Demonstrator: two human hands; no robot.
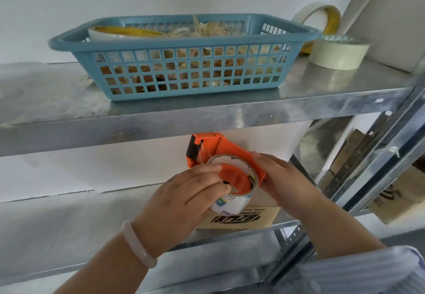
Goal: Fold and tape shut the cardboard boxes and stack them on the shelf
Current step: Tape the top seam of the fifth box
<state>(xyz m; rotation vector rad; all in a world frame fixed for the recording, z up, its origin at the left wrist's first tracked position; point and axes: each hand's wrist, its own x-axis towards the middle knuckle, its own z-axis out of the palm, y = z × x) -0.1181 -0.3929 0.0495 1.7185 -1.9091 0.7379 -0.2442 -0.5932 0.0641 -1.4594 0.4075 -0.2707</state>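
Note:
An orange tape dispenser [213, 148] with a roll of clear tape [232, 199] on its hub is held up in front of the metal shelf [69, 220]. My left hand [181, 204] grips the roll from the left, fingers on its rim. My right hand [282, 178] holds the dispenser's right side. Under them a flat brown cardboard piece [250, 219] with black print lies on the lower shelf board. More cardboard boxes [395, 192] stand on a neighbouring shelf at the right.
On the upper shelf board [207, 109] stands a blue plastic basket [184, 54] filled with tape scraps and a roll. Right of it lie two masking tape rolls [338, 52]. A white wall is behind. Metal uprights [379, 155] rise at the right.

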